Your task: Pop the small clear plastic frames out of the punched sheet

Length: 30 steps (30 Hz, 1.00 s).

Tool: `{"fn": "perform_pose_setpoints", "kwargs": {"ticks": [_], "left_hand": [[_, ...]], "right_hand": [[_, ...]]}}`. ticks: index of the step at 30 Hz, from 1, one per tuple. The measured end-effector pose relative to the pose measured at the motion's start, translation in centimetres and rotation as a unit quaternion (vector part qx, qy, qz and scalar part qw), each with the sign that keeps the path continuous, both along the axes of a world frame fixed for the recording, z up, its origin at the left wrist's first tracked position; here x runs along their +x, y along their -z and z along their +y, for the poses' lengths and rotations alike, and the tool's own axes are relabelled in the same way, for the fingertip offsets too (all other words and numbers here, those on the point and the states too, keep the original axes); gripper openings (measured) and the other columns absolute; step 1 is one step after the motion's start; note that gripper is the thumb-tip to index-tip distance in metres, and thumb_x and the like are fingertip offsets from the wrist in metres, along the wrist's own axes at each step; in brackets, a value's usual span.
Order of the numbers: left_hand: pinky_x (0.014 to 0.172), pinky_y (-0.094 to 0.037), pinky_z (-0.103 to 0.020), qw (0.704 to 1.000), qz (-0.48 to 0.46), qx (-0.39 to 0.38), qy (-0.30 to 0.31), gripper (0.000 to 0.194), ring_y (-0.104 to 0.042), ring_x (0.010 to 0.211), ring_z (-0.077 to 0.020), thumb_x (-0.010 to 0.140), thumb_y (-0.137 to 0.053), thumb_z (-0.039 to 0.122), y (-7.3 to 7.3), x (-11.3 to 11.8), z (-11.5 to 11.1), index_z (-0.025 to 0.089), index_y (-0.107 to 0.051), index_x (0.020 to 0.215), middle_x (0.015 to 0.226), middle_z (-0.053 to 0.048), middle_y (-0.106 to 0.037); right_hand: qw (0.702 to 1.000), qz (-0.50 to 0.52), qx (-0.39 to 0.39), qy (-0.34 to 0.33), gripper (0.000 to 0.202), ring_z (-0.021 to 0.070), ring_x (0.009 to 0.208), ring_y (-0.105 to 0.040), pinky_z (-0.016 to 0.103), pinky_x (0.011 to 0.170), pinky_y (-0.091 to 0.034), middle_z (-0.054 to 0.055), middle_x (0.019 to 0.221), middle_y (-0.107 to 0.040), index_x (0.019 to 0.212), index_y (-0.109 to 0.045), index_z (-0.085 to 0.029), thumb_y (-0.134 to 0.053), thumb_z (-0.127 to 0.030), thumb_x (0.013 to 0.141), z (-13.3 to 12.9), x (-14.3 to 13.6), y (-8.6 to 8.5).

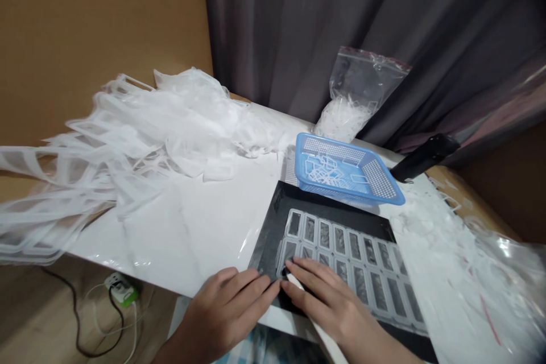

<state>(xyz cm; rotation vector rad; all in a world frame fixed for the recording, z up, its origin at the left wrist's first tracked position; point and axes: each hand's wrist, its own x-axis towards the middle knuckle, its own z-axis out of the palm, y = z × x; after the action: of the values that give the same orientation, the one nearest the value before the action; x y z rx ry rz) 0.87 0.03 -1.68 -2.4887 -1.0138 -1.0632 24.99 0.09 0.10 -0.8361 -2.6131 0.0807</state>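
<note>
My right hand [330,304] is closed around a slim white tool [318,324] with a dark tip; its exact kind is not clear. The tip and my fingertips rest at the lower left corner of a translucent plastic sheet [359,261] divided into rows of rectangular frames. That sheet lies on a black mat [267,239]. Holding nothing that I can see, my left hand [234,301] lies with its fingers stretched out over the mat's near left edge. Its fingertips almost meet my right hand.
Behind the mat stands a blue basket [350,170] with small white frames inside. A heap of white frame sheets [166,131] covers the table's left. A zip bag of white pieces [347,114] and a black cylindrical object [426,156] stand farther back. Plastic scraps [460,256] lie right.
</note>
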Motion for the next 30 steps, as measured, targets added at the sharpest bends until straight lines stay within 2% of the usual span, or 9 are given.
{"fn": "perform_pose_setpoints", "kwargs": {"ticks": [6, 10, 17, 19, 23, 24, 26, 28, 30], "left_hand": [[0.08, -0.039, -0.032, 1.0, -0.016, -0.001, 0.008, 0.033, -0.061, 0.088, -0.0137, 0.095, -0.043, 0.007, 0.2, 0.0, 0.1, 0.022, -0.07, 0.107, 0.092, 0.004, -0.074], [0.08, -0.039, -0.032, 1.0, -0.021, 0.006, 0.005, 0.036, -0.062, 0.087, -0.0137, 0.094, -0.043, 0.004, 0.3, 0.0, 0.1, 0.022, -0.07, 0.108, 0.092, 0.004, -0.074], [0.08, -0.039, -0.031, 1.0, -0.013, 0.002, 0.001, 0.04, -0.061, 0.087, -0.0135, 0.091, -0.041, 0.001, 0.0, 0.1, 0.0, 0.023, -0.07, 0.107, 0.09, 0.004, -0.074], [0.081, -0.039, -0.031, 1.0, -0.005, -0.004, 0.0, 0.036, -0.061, 0.087, -0.0136, 0.094, -0.041, 0.005, -0.1, 0.1, 0.0, 0.023, -0.07, 0.106, 0.091, 0.004, -0.074], [0.092, -0.037, -0.034, 0.999, 0.016, -0.048, 0.001, 0.027, -0.059, 0.101, -0.0159, 0.095, -0.05, 0.023, -0.3, -0.1, 0.1, 0.026, -0.067, 0.116, 0.109, 0.003, -0.072], [0.097, -0.036, -0.035, 0.997, 0.023, -0.073, 0.001, 0.031, -0.058, 0.108, -0.0174, 0.093, -0.055, 0.031, -0.4, -0.1, 0.1, 0.026, -0.064, 0.123, 0.118, 0.002, -0.069], [0.108, -0.031, -0.037, 0.991, 0.049, -0.121, -0.002, 0.057, -0.051, 0.123, -0.0206, 0.086, -0.064, 0.045, -0.6, -0.1, 0.2, 0.023, -0.053, 0.137, 0.136, 0.0, -0.06], [0.116, -0.023, -0.039, 0.984, 0.1, -0.151, -0.007, 0.074, -0.042, 0.133, -0.0228, 0.08, -0.066, 0.046, -0.8, 0.1, 0.4, 0.019, -0.043, 0.145, 0.149, -0.001, -0.048], [0.118, -0.017, -0.041, 0.975, 0.156, -0.157, -0.002, 0.081, -0.036, 0.139, -0.0243, 0.078, -0.063, 0.042, -1.1, 0.4, 0.7, 0.015, -0.036, 0.15, 0.156, -0.002, -0.038]], "right_hand": [[0.995, 0.056, 0.018, 0.078, 0.037, 0.0263, 0.133, -0.052, 0.046, 0.104, -0.051, 0.015, 0.137, -0.06, 0.134, -0.057, -0.019, -0.041, -0.013, 0.101, 3.2, 1.8, -2.3], [0.984, 0.108, 0.075, 0.117, 0.032, 0.0229, 0.12, -0.062, 0.039, 0.097, -0.055, 0.013, 0.125, -0.067, 0.124, -0.061, -0.019, -0.048, -0.007, 0.097, 6.0, 2.5, -4.0], [0.953, 0.203, 0.138, 0.18, 0.036, 0.0217, 0.118, -0.064, 0.037, 0.101, -0.051, 0.011, 0.126, -0.067, 0.124, -0.061, -0.02, -0.051, -0.002, 0.094, 7.2, 2.4, -4.5], [0.947, 0.237, 0.106, 0.187, 0.035, 0.0204, 0.115, -0.065, 0.035, 0.099, -0.052, 0.009, 0.123, -0.069, 0.125, -0.062, -0.022, -0.053, -0.005, 0.095, 6.9, 2.5, -4.6], [0.959, 0.229, -0.06, 0.154, 0.033, 0.0172, 0.109, -0.069, 0.027, 0.09, -0.056, 0.005, 0.12, -0.072, 0.128, -0.062, -0.024, -0.054, -0.014, 0.098, 6.1, 2.0, -4.0], [0.96, 0.22, -0.102, 0.141, 0.031, 0.0163, 0.107, -0.07, 0.026, 0.089, -0.057, 0.004, 0.119, -0.072, 0.127, -0.063, -0.024, -0.054, -0.016, 0.098, 5.9, 1.7, -3.7], [0.955, 0.212, -0.171, 0.116, 0.026, 0.0153, 0.104, -0.071, 0.025, 0.088, -0.057, 0.002, 0.115, -0.074, 0.122, -0.067, -0.025, -0.056, -0.02, 0.099, 5.7, 1.0, -3.2], [0.948, 0.211, -0.215, 0.1, 0.023, 0.0155, 0.103, -0.071, 0.026, 0.089, -0.057, 0.001, 0.112, -0.075, 0.117, -0.07, -0.024, -0.056, -0.023, 0.099, 5.5, 0.5, -2.7], [0.942, 0.214, -0.238, 0.099, 0.022, 0.0164, 0.102, -0.072, 0.028, 0.091, -0.058, 0.002, 0.111, -0.076, 0.114, -0.071, -0.023, -0.055, -0.025, 0.099, 5.5, 0.2, -2.5]]}}
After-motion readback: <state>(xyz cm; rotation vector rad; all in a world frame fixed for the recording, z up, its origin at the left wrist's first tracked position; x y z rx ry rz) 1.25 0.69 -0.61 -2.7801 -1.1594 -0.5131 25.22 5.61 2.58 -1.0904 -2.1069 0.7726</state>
